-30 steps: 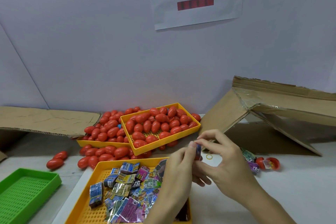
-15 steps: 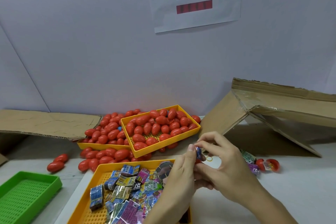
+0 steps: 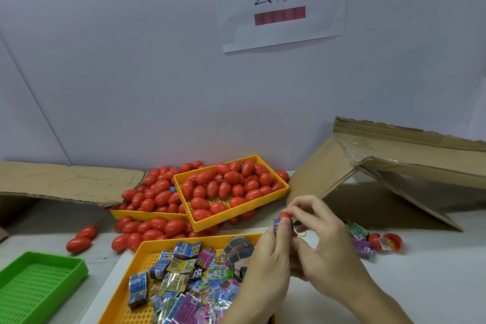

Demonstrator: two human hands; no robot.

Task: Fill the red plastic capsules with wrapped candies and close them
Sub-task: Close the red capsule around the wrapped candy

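From the head view, my left hand [image 3: 265, 268] pinches a blue wrapped candy [image 3: 279, 227] at the fingertips, and my right hand [image 3: 319, 242] curls its fingers round a red capsule piece [image 3: 284, 216] that sits right on top of that candy. Both are held above the near corner of the yellow candy tray [image 3: 136, 265], whose wrapped candies lie loose below my wrist. I judge this to be the stuffing step: the candy has to go squarely into the capsule before the halves can meet. To do it well I want the candy's narrow end lined up with the opening, the wrapper's loose edges tucked in so none gets caught in the seam, and my thumb pushing straight rather than at a slant. How deep the candy sits I cannot tell; my fingers hide the joint. The filled capsules [image 3: 231, 187] heap in the far yellow tray [image 3: 265, 198] and spill beside it, and an open capsule [image 3: 386, 242] lies on the table to my right, near the cardboard box [image 3: 394, 166]
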